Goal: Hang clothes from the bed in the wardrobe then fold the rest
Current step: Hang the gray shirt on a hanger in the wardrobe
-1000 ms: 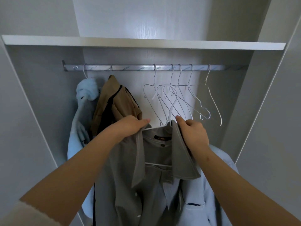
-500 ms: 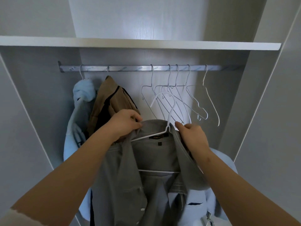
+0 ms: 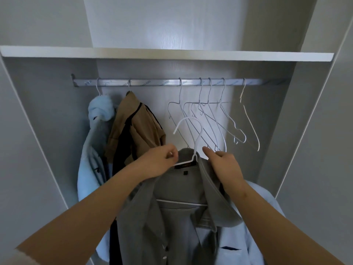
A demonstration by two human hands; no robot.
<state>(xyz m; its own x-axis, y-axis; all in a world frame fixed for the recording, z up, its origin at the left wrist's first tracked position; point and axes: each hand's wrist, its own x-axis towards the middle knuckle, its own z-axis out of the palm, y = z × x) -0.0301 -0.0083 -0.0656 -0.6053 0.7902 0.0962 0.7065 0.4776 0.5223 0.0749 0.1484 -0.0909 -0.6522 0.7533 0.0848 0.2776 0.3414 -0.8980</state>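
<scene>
A grey shirt (image 3: pixel 177 190) rests on a white wire hanger (image 3: pixel 194 142) in front of the open wardrobe, below the metal rail (image 3: pixel 152 82). My left hand (image 3: pixel 158 161) pinches the shirt's collar on the left side by the hanger's shoulder. At the right side my right hand (image 3: pixel 225 167) grips the collar and right shoulder of the shirt. The hanger's hook points up, free of the rail. A light blue shirt (image 3: pixel 263 226) hangs low behind the grey one.
On the rail hang a light blue fleece garment (image 3: pixel 95 142) and a brown garment (image 3: pixel 135 129) at the left, and several bare wire hangers (image 3: pixel 214 121) at the right. A white shelf (image 3: pixel 168 53) runs above the rail. Wardrobe walls close in both sides.
Both hands have drawn the grey shirt's collar up around the hanger, and the shirt now sits higher on it. My left fingers have closed to a pinch at the collar.
</scene>
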